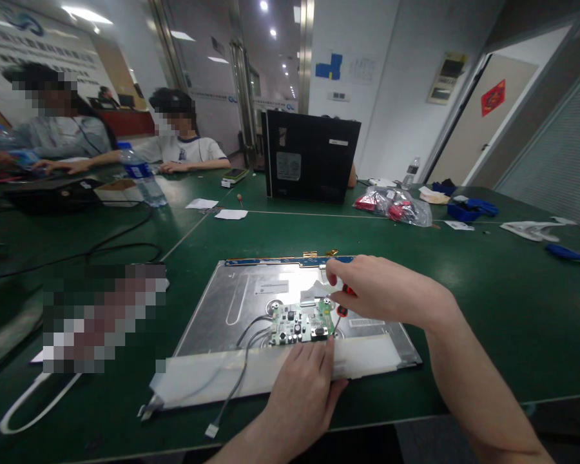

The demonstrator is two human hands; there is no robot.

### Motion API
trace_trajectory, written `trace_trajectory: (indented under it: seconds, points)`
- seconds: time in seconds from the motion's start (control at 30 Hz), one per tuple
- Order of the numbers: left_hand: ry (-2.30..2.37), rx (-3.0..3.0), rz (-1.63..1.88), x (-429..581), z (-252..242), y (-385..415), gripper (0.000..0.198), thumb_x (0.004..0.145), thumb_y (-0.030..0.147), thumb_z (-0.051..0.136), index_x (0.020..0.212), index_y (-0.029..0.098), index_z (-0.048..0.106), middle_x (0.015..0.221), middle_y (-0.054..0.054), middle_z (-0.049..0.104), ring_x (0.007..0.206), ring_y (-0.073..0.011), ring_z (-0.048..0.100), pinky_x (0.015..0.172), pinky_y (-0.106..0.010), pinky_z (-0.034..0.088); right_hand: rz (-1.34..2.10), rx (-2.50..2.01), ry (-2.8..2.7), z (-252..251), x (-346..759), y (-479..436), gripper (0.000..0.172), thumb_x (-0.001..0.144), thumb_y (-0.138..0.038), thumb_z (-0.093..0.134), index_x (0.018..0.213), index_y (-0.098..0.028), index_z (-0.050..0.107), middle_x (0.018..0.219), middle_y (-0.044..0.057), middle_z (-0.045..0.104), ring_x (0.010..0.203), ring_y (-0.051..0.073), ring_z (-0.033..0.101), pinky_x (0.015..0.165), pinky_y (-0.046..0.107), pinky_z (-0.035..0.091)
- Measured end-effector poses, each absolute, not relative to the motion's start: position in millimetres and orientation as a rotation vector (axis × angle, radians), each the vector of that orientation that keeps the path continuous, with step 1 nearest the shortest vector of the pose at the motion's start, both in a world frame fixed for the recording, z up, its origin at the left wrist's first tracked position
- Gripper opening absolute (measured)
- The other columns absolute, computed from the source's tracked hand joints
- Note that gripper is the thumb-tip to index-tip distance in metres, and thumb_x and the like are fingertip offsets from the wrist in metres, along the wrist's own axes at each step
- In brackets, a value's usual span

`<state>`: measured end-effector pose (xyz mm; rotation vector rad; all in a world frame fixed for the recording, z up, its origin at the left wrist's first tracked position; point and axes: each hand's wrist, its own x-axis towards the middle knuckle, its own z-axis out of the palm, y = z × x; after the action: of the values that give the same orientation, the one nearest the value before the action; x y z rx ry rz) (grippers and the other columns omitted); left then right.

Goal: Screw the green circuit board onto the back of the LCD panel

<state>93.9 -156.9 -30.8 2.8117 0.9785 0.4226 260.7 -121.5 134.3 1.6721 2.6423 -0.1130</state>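
Note:
In front of me lies a metal-backed display panel [232, 290] with a green circuit board [294, 322] mounted at its middle. My right hand [372, 287] is closed around a screwdriver [342, 310] with a red and black handle. Its shaft slants down to the lower right corner of the board; the tip is hard to make out. Beside that corner, my left hand [304, 380] rests with fingers stretched out flat on the whitish strip [198, 380] along the panel's near edge. Grey cables [245, 367] run from the board, one ending in a white connector [212, 430] over the table.
A black computer case [314, 158] stands beyond the panel on the green table [464, 290]. A water bottle [142, 177] and black cables [111, 248] are at left. Bagged red items [394, 205] lie at right. Two people [183, 138] sit across at the left.

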Motion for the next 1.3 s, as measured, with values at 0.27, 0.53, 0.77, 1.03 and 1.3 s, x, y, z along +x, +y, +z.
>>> trace_trajectory:
  seconds: [0.27, 0.53, 0.77, 1.03, 1.3]
  points:
    - [0.981, 2.802, 0.429, 94, -31, -156, 0.041, 0.090, 0.028, 0.045, 0.127, 0.012, 0.040, 0.102, -0.012, 0.058, 0.093, -0.0265, 0.053, 0.080, -0.041, 0.044, -0.284, 1.607, 2.691, 137, 267, -124, 0.027, 0.080, -0.034, 0.060, 0.103, -0.022, 0.054, 0.087, 0.003, 0.065, 0.073, 0.016, 0.057, 0.055, 0.025, 0.033]
    - [0.983, 2.816, 0.417, 94, -29, -157, 0.041, 0.089, 0.026, 0.047, 0.126, 0.010, 0.040, 0.104, -0.013, 0.059, 0.091, -0.0266, 0.053, 0.079, -0.041, 0.044, -0.143, 1.796, 2.529, 138, 253, -120, 0.045, 0.090, -0.056, 0.038, 0.100, -0.017, 0.058, 0.078, 0.007, 0.065, 0.068, 0.020, 0.060, 0.051, 0.027, 0.032]
    - [0.988, 2.815, 0.410, 94, -30, -157, 0.043, 0.088, 0.027, 0.048, 0.127, 0.010, 0.039, 0.101, -0.012, 0.058, 0.090, -0.0267, 0.053, 0.079, -0.041, 0.044, -0.093, 1.671, 2.636, 135, 260, -121, 0.019, 0.090, -0.031, 0.046, 0.101, -0.019, 0.056, 0.083, 0.005, 0.066, 0.071, 0.018, 0.058, 0.054, 0.026, 0.031]
    - [0.973, 2.807, 0.451, 94, -30, -157, 0.041, 0.090, 0.027, 0.045, 0.127, 0.012, 0.038, 0.100, -0.012, 0.058, 0.092, -0.0264, 0.054, 0.080, -0.041, 0.043, -0.214, 1.585, 2.691, 137, 263, -126, 0.020, 0.081, -0.026, 0.057, 0.100, -0.021, 0.055, 0.085, 0.003, 0.065, 0.069, 0.015, 0.056, 0.053, 0.025, 0.030]
    - [0.990, 2.825, 0.463, 94, -30, -157, 0.041, 0.089, 0.027, 0.046, 0.127, 0.013, 0.039, 0.100, -0.012, 0.059, 0.090, -0.0264, 0.054, 0.078, -0.041, 0.044, -0.220, 1.754, 2.589, 134, 257, -119, 0.034, 0.090, -0.048, 0.045, 0.099, -0.018, 0.057, 0.078, 0.006, 0.066, 0.064, 0.017, 0.058, 0.050, 0.026, 0.031]
